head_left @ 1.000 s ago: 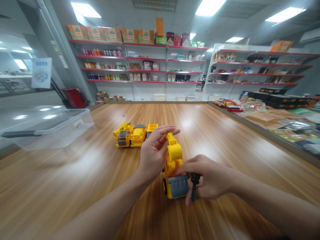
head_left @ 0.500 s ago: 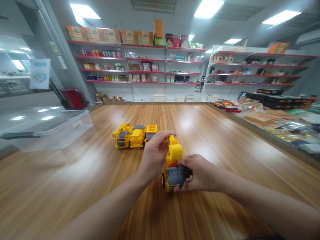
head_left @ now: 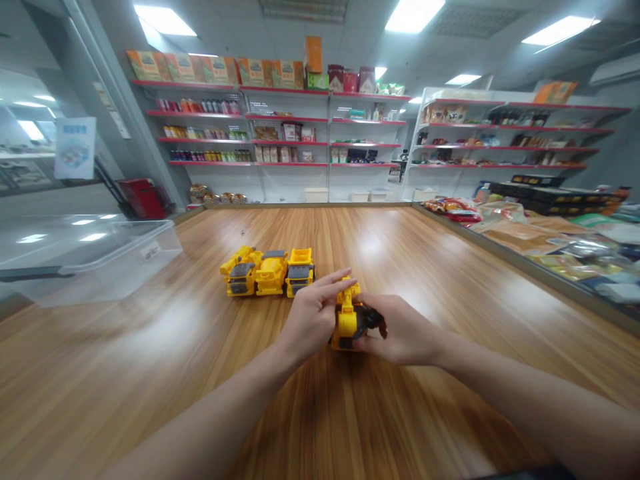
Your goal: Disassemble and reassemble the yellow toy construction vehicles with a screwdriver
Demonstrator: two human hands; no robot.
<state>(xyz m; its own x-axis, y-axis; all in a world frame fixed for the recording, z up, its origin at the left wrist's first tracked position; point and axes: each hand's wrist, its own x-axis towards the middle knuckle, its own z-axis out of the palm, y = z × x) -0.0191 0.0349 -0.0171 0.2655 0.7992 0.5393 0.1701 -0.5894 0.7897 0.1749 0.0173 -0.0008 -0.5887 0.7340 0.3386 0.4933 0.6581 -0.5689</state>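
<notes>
A yellow toy construction truck [head_left: 346, 327] with a raised yellow part on top is between my two hands, low over or on the wooden table. My left hand [head_left: 313, 313] grips its left side, fingers reaching over the top. From the right, my right hand [head_left: 400, 328] grips the truck, with a small dark piece [head_left: 367, 319] by its thumb and fingers; its kind and whether it is joined to the truck I cannot tell. Left of my hands stand a yellow toy dump truck [head_left: 300, 273], a yellow toy mixer truck [head_left: 271, 273] and another yellow toy truck with an arm [head_left: 241, 272], side by side.
A clear plastic bin [head_left: 115, 267] stands at the table's left edge. Bagged goods [head_left: 530, 233] lie beyond the raised edge on the right. Stocked shelves [head_left: 285, 120] line the back. A tiny object [head_left: 243, 233] lies on the table [head_left: 200, 400].
The truck in my hands has moved slightly away from me, and its top part now covers more of the grey cab. My right hand has shifted up with it. The dump truck is less covered.
</notes>
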